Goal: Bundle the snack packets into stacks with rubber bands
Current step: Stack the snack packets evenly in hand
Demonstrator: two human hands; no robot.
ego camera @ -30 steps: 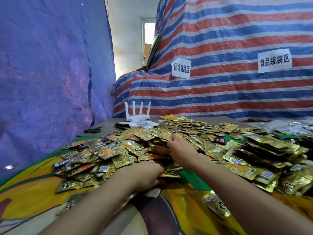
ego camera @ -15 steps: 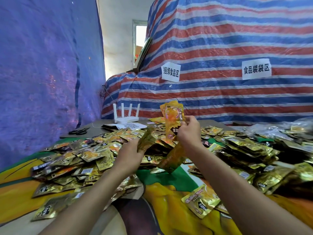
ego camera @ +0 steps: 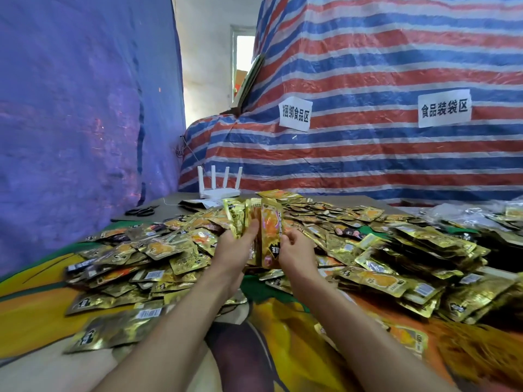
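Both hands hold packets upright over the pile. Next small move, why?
Probably bring the left hand and right hand together to square the held packets into one stack: they stand fanned, tops uneven, nothing binding them yet.

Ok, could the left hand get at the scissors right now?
Likely not yet: the left hand grips a packet stack; the scissors lie uncovered beyond the loose pile, so nothing else blocks them.

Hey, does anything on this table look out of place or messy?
Nothing looks damaged. The gold foil snack packets lie in a loose unsorted heap, and the handful held upright between the left hand and right hand is fanned unevenly. A white four-antenna router sits behind the heap, odd beside food.
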